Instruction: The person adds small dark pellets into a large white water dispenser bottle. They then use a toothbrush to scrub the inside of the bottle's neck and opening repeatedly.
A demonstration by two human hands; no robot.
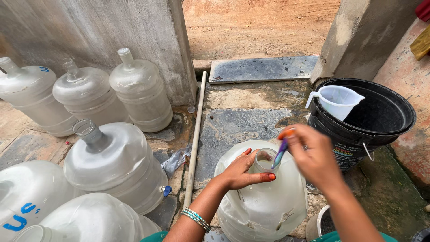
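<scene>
Left hand: the left hand point(244, 170) is curled around the neck of the large translucent plastic water jug point(264, 197), thumb and fingers clasped at the open mouth.
Right hand: the right hand point(313, 157) is closed in a pinch on a slim brush with an orange and purple handle point(281, 150), the tip of which is lowered into the mouth of the jug.
Position of the jug: it stands upright on the wet stone paving point(242, 123), directly in front of the person, just beside the black plastic bucket point(380, 121).
Handling: the jug is judged stiff-walled but slightly yielding, light if empty, and probably slippery where wet; how full it is cannot be told. The narrow neck is judged the surest place to take hold, with a second hand under the shoulder if it is filled.
Count, jugs: seven are seen in all, the held one and six others grouped at the left against the grey concrete wall point(89, 31).
Count, buckets: one, with one white plastic measuring jug point(338, 101) resting inside its rim.
Count, pipes: one pale thin pipe point(195, 134) is laid along the ground between the jug group and the held jug.
Count, bangles: several green bangles point(195, 218) are worn on the left wrist; the exact number cannot be told.
</scene>
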